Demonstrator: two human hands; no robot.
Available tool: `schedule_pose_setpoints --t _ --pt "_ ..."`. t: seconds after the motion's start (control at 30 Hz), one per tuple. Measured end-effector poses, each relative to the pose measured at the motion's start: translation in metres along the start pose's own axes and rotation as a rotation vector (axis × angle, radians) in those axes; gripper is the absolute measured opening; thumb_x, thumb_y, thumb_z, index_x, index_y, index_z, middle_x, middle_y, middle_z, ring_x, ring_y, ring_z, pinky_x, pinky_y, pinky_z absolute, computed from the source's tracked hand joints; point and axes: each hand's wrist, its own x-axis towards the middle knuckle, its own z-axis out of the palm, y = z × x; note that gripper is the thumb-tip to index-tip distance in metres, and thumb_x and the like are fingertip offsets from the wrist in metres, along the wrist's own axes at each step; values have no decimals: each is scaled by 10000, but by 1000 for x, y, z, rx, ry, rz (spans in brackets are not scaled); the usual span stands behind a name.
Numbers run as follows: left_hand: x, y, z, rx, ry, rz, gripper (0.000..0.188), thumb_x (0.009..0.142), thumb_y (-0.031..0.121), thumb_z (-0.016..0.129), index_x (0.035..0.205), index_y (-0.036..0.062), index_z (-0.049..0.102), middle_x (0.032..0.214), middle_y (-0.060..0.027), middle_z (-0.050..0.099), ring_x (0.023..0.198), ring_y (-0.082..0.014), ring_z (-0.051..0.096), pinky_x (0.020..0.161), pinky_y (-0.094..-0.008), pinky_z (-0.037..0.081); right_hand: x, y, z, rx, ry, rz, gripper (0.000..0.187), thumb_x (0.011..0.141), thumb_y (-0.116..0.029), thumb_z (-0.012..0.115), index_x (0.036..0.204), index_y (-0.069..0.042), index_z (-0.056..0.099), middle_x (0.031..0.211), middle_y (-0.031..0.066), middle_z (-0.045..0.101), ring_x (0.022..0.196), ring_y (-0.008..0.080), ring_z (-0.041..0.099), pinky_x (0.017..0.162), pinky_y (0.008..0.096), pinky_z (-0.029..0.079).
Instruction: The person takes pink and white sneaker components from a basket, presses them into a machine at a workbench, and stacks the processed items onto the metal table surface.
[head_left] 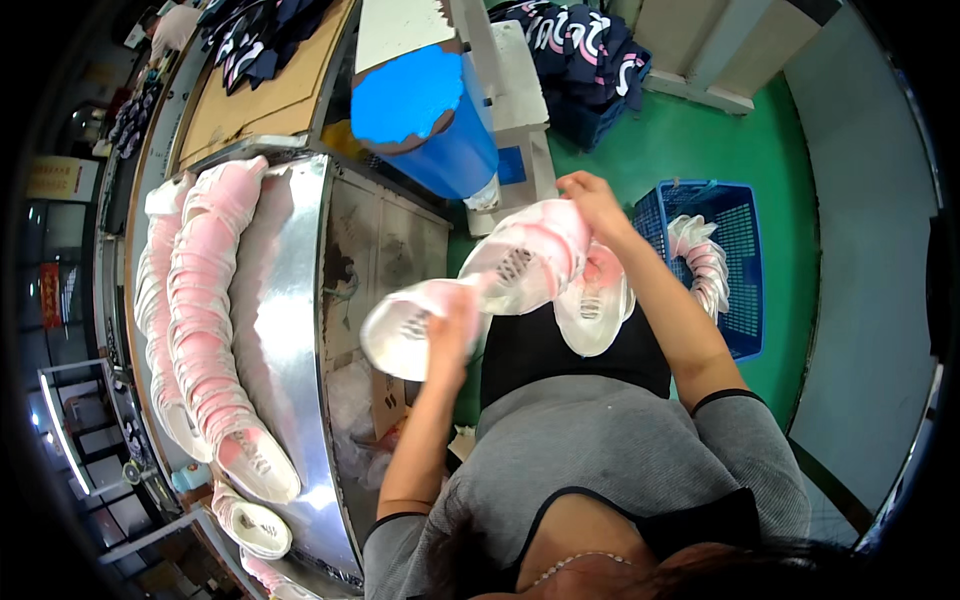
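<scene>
My left hand [452, 338], a little smeared by motion, is closed on a white and pink shoe upper [395, 345]. My right hand [597, 205] grips the far end of a small nested stack of similar shoe uppers [525, 265]; its fingertips are partly hidden. The left upper overlaps the near end of that stack. Beneath my right wrist, another white upper with a pink inside [590, 318] hangs over my dark lap. To the left, long nested rows of shoe uppers [205, 300] lie along a shiny metal bench [290, 290].
A blue plastic basket [745, 335] holding a curved stack of uppers [705, 270] stands on the green floor to my right. Ahead is a blue-covered cylinder [430, 130] beside a pale machine. Dark navy pieces [585, 50] are heaped at the back. Cardboard [250, 110] covers a far-left table.
</scene>
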Motion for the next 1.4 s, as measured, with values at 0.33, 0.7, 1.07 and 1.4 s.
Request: schedule_pose_setpoints --t 0.33,0.7,1.07,1.4 --pt "13 11 10 -259 -79 190 387 809 138 647 1147 -19 544 1082 -82 590 997 -177 565 870 -308 433 -31 -4 3 74 137 -201 213 895 -133 555 1061 -6 598 856 85 648 783 142 593 715 261 480" --pt "29 32 -6 -235 -222 149 447 816 138 642 1214 -6 500 1163 -78 559 1092 -173 526 929 -312 405 -66 -56 58 -310 -301 -347 228 799 -217 677 845 5 648 746 78 641 696 146 613 667 281 462" --pt "102 44 9 -50 -152 180 335 768 149 657 1043 -36 606 1011 -81 632 911 -169 601 785 -297 467 1 -27 71 212 -390 -78 138 858 -123 641 820 -3 584 782 89 649 749 149 617 694 263 457" --pt "159 25 12 -879 -373 -374 362 835 97 542 1160 -60 512 1098 -170 608 984 -294 615 858 -400 516 22 -46 64 209 -323 80 149 905 -150 564 842 -17 584 742 91 630 665 159 597 640 279 477"
